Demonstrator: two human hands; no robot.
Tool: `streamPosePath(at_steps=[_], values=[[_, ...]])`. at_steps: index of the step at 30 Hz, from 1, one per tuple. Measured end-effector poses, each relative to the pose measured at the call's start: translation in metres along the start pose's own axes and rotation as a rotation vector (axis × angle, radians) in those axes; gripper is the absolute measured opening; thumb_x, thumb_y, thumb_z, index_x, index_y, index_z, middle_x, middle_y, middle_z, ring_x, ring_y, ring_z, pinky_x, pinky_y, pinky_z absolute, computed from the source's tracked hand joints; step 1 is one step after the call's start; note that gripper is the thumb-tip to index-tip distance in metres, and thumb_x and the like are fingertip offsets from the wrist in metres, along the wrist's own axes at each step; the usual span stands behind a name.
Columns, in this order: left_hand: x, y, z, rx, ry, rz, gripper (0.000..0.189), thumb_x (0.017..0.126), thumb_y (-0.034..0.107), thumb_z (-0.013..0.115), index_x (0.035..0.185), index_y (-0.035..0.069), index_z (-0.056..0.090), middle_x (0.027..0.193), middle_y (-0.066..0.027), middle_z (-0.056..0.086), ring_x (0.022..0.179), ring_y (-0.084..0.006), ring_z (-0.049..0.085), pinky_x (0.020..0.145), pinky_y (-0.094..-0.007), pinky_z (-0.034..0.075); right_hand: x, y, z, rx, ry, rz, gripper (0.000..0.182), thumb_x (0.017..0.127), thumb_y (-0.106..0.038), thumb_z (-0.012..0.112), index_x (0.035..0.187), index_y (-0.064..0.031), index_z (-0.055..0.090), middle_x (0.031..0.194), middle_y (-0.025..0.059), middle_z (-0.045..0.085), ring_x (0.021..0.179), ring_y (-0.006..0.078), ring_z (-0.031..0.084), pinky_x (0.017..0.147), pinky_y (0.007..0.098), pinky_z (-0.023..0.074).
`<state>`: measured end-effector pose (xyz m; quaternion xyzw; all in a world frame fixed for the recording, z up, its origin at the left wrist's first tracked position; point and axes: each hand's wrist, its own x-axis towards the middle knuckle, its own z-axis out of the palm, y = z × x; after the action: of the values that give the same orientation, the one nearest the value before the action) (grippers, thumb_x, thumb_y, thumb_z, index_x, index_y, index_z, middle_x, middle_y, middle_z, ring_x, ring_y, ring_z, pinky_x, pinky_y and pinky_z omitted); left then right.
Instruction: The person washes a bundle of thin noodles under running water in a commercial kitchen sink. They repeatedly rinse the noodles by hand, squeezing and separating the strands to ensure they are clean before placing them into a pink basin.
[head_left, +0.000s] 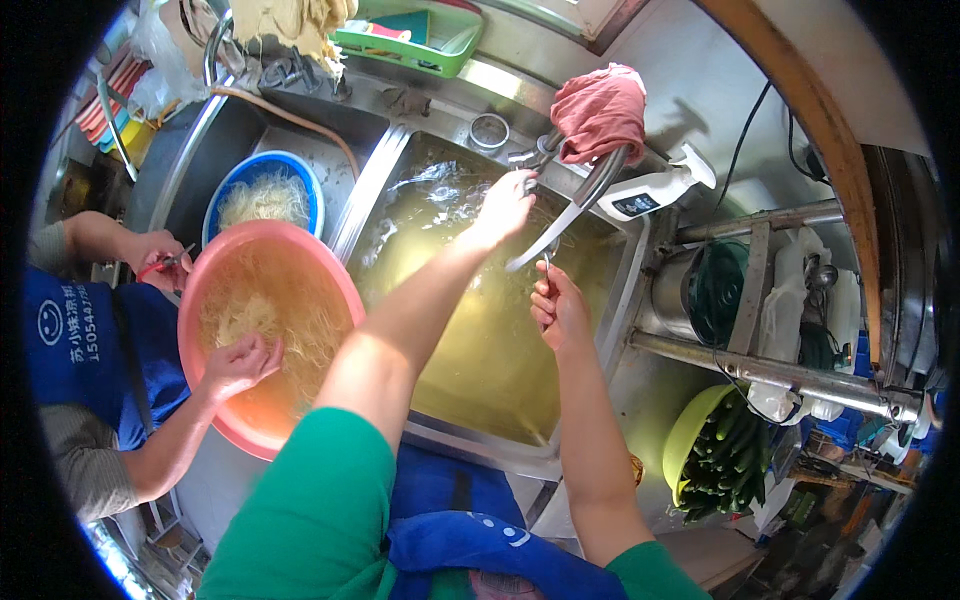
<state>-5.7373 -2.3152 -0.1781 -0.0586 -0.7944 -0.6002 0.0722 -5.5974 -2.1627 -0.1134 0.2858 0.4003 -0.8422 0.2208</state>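
Observation:
My left hand (510, 206) reaches across the sink and grips the tap handle (529, 182) at the back rim. From the curved metal spout (604, 177), a stream of water (553, 234) runs down into the sink basin (634, 259), which holds yellowish, cloudy water (480, 352). Close beside that stream, my right hand (559, 307) holds a slim metal utensil (547, 264) upright. Its upper end is near the running water, and its exact kind is hard to make out.
On the left, a co-worker's hand (244, 365) hovers over a pink basin (196, 300) of pale strands in liquid; the other holds red-handled scissors (166, 264). Behind sits a blue bowl (318, 202) of strands. A spray bottle (652, 191) and a green bowl (679, 442) of cucumbers are right.

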Motion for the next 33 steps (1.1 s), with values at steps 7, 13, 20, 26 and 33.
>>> streamPosePath(at_steps=[7, 13, 20, 26, 33], values=[[-0.084, 0.061, 0.027, -1.145, -0.065, -0.715, 0.048, 0.099, 0.008, 0.048, 0.145, 0.012, 0.034, 0.125, -0.013, 0.055, 0.101, -0.0228, 0.061, 0.08, -0.034, 0.053, 0.013, 0.01, 0.002, -1.14, 0.293, -0.679, 0.021, 0.098, -0.022, 0.051, 0.103, -0.0064, 0.064, 0.077, 0.0132, 0.065, 0.061, 0.0254, 0.061, 0.049, 0.0375, 0.0455], [-0.092, 0.058, 0.018, -1.025, 0.212, -0.674, 0.011, 0.094, 0.009, 0.061, 0.102, 0.004, 0.057, 0.08, -0.0052, 0.059, 0.066, -0.0154, 0.06, 0.055, -0.0283, 0.048, -0.022, 0.014, 0.053, -1.496, 0.313, -0.608, 0.025, 0.093, -0.022, 0.051, 0.097, -0.0025, 0.066, 0.087, 0.0269, 0.066, 0.081, 0.0466, 0.064, 0.074, 0.055, 0.0496], [-0.116, 0.053, 0.016, -1.197, 0.165, -0.728, 0.008, 0.091, -0.001, 0.053, 0.095, 0.0, 0.06, 0.077, -0.0132, 0.063, 0.064, -0.0195, 0.061, 0.055, -0.0308, 0.05, 0.022, 0.034, 0.007, -1.298, 0.253, -0.564, 0.032, 0.091, -0.02, 0.051, 0.074, 0.0027, 0.065, 0.081, 0.0269, 0.065, 0.076, 0.0432, 0.065, 0.069, 0.0515, 0.0493], [-0.099, 0.038, -0.001, -0.515, -0.001, -0.622, 0.007, 0.092, 0.006, 0.059, 0.09, 0.001, 0.064, 0.08, -0.0135, 0.065, 0.065, -0.0172, 0.062, 0.051, -0.0301, 0.048, 0.004, 0.054, 0.024, -1.214, 0.277, -0.548, 0.028, 0.091, -0.018, 0.052, 0.077, 0.0026, 0.065, 0.075, 0.0211, 0.067, 0.071, 0.0372, 0.066, 0.063, 0.0462, 0.0487], [-0.103, 0.059, 0.025, -0.819, 0.261, -0.889, 0.013, 0.095, 0.011, 0.057, 0.097, 0.001, 0.065, 0.08, -0.0086, 0.067, 0.052, -0.0135, 0.057, 0.039, -0.029, 0.04, 0.005, 0.029, 0.032, -0.904, 0.26, -0.366, 0.023, 0.091, -0.017, 0.056, 0.078, -0.0005, 0.065, 0.064, 0.0045, 0.063, 0.061, 0.0133, 0.059, 0.057, 0.0321, 0.0454]])
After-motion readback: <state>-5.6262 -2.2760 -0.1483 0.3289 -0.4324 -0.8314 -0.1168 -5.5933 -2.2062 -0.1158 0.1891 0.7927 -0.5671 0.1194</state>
